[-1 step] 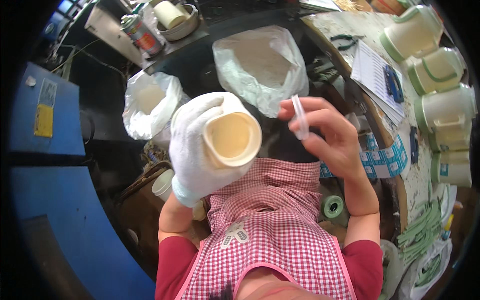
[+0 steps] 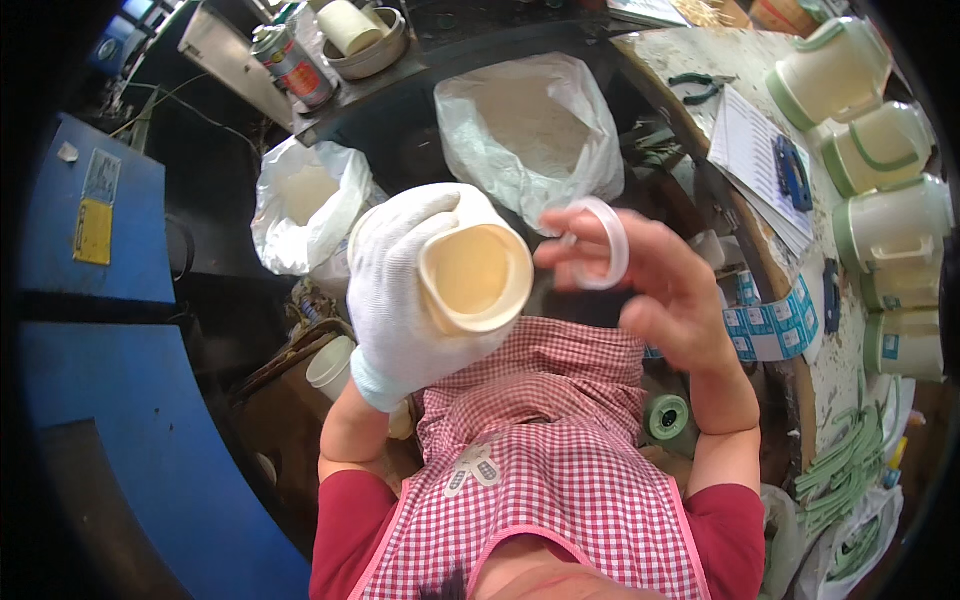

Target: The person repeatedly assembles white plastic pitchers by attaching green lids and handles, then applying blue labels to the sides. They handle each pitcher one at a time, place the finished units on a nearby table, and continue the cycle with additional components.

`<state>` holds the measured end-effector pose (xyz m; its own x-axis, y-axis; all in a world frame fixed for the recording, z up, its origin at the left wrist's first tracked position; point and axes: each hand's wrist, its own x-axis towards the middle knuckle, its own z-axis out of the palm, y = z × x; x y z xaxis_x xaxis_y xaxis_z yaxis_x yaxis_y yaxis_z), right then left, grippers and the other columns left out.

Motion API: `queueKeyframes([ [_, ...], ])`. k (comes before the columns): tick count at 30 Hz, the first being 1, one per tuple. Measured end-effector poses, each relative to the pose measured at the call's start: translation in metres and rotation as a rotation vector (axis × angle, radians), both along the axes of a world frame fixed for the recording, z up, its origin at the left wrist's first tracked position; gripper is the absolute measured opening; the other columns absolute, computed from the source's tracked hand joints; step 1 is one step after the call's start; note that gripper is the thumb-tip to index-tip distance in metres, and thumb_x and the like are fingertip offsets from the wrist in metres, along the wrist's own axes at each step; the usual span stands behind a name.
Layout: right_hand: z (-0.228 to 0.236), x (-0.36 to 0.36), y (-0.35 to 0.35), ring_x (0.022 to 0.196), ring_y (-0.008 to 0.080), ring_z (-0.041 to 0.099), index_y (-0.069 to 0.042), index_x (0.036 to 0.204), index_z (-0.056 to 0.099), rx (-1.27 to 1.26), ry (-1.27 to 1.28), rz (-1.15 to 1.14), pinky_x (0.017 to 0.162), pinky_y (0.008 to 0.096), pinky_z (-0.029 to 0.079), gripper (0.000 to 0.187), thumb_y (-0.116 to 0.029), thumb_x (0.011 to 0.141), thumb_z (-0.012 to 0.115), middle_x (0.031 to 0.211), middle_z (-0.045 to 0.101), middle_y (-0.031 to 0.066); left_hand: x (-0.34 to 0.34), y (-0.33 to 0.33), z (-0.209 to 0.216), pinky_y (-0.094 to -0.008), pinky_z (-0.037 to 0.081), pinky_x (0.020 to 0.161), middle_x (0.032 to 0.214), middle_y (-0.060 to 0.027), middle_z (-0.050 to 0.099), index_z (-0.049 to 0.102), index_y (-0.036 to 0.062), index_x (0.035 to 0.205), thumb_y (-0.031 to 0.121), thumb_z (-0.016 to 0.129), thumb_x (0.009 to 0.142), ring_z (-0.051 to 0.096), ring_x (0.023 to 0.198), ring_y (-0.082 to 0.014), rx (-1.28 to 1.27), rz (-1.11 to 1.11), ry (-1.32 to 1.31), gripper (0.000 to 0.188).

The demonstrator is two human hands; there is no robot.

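My left hand point(image 2: 392, 290), in a white knitted glove, is closed around a cream plastic cup-like container point(image 2: 470, 275). Its round mouth tips up toward me, with pale cream walls inside. Just to the right, my bare right hand point(image 2: 675, 285) carries a thin translucent white plastic ring point(image 2: 617, 245) at its fingers. The ring stands almost face-on, apart from the container. Motion smears the fingertips, and the thumb is held away from the ring.
Two bag-lined bins, a large one point(image 2: 455, 115) and a smaller one point(image 2: 270, 215), stand beyond my hands. On the right workbench point(image 2: 670, 50) are pliers point(image 2: 703, 85), papers point(image 2: 740, 150) and several cream-and-green jugs point(image 2: 890, 220). A blue cabinet point(image 2: 110, 400) borders the left.
The ring has turned from nearly edge-on to nearly face-on. My right thumb has moved away from it, and the fingers have shifted slightly left. My left hand still holds the container.
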<state>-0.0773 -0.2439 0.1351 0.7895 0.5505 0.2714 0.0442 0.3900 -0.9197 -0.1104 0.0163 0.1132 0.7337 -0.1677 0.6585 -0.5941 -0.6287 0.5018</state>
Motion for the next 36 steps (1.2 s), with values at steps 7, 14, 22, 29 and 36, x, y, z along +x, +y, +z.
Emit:
queueKeyframes([
  [7, 0.001, -0.020, 0.037, 0.106, 0.0336, 0.075, -0.002, 0.131, 0.068, -0.762, -0.841, -0.120, 0.073, 0.0332, 0.063, 0.056, 0.006, 0.076, 0.072, 0.129, 0.069, 0.0212, -0.009, -0.002, -0.011, -0.0499, 0.045, 0.110, 0.139, -0.0153, 0.063, 0.059, 0.0066, 0.138, 0.027, 0.096, 0.065, 0.062, 0.125, -0.0380, 0.050, -0.042, -0.007, 0.084],
  [14, 0.007, -0.013, 0.058, 0.082, 0.0246, 0.074, -0.004, 0.104, 0.072, -0.896, -1.104, -0.290, 0.058, 0.0370, 0.058, 0.027, -0.012, 0.079, 0.071, 0.101, 0.072, 0.0098, -0.013, -0.004, -0.011, -0.0500, 0.046, 0.109, 0.138, -0.0157, 0.064, 0.059, 0.0067, 0.136, 0.028, 0.094, 0.066, 0.062, 0.125, -0.0375, 0.074, -0.027, 0.040, 0.081],
  [22, 0.027, 0.011, 0.011, 0.093, 0.0387, 0.073, -0.003, 0.103, 0.071, -0.679, -0.767, 0.313, 0.078, 0.0469, 0.059, 0.030, 0.000, 0.073, 0.071, 0.095, 0.074, 0.0177, -0.008, -0.016, -0.003, -0.0486, 0.050, 0.106, 0.141, -0.0199, 0.060, 0.058, 0.0051, 0.133, 0.034, 0.093, 0.073, 0.062, 0.127, -0.0384, 0.031, -0.041, 0.000, 0.074],
  [29, 0.005, 0.095, -0.163, 0.089, 0.0286, 0.076, -0.005, 0.112, 0.078, -1.152, -0.330, -1.181, 0.082, 0.0386, 0.058, 0.021, -0.019, 0.101, 0.067, 0.095, 0.079, 0.0136, -0.012, 0.002, 0.044, -0.0453, 0.050, 0.110, 0.151, -0.0251, 0.051, 0.046, 0.0024, 0.152, 0.067, 0.061, 0.088, 0.059, 0.133, -0.0346, -0.462, 0.223, 0.047, 0.092],
  [36, -0.111, 0.209, -0.299, 0.098, 0.0380, 0.075, -0.005, 0.096, 0.078, -1.986, -0.470, -1.112, 0.088, 0.0466, 0.060, 0.020, -0.020, 0.096, 0.066, 0.107, 0.077, 0.0185, 0.066, 0.015, 0.051, -0.0429, 0.042, 0.117, 0.156, -0.0191, 0.050, 0.068, -0.0030, 0.115, 0.035, 0.056, 0.106, 0.057, 0.137, -0.0285, -0.162, -0.349, 0.705, 0.041],
])
